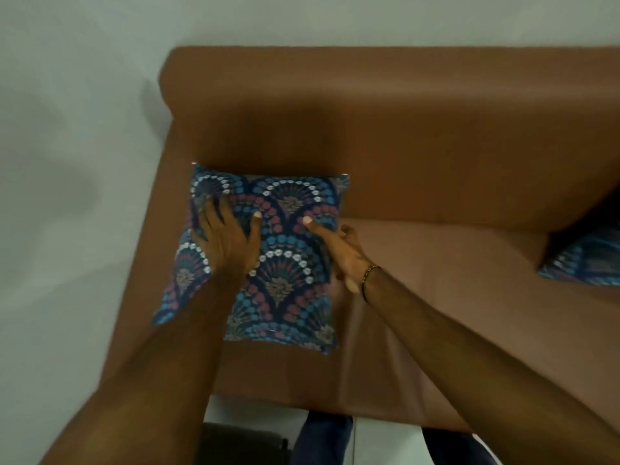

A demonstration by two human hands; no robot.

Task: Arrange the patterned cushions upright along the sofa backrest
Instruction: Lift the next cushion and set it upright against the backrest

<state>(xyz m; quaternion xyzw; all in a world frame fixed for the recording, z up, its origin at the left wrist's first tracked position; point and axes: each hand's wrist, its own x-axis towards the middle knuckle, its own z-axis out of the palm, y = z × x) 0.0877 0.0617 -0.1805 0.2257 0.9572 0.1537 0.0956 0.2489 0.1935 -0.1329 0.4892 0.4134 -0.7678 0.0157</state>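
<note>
A patterned cushion [285, 263], dark blue with pink, blue and white fan motifs, leans at the left end of the brown sofa [402, 146], its top edge against the backrest. My left hand [228, 236] lies spread on the cushion's left half, fingers gripping its left edge. My right hand [342, 250] holds the cushion's right edge, thumb pressed on the front face. A second cushion [583, 263] with the same pattern rests against the backrest at the far right, cut off by the frame edge.
The sofa's left armrest [161, 229] sits beside a pale wall [67, 162]. The seat [469, 297] stretches between the two cushions. My legs in dark trousers [322, 441] stand on the pale floor before the sofa's front edge.
</note>
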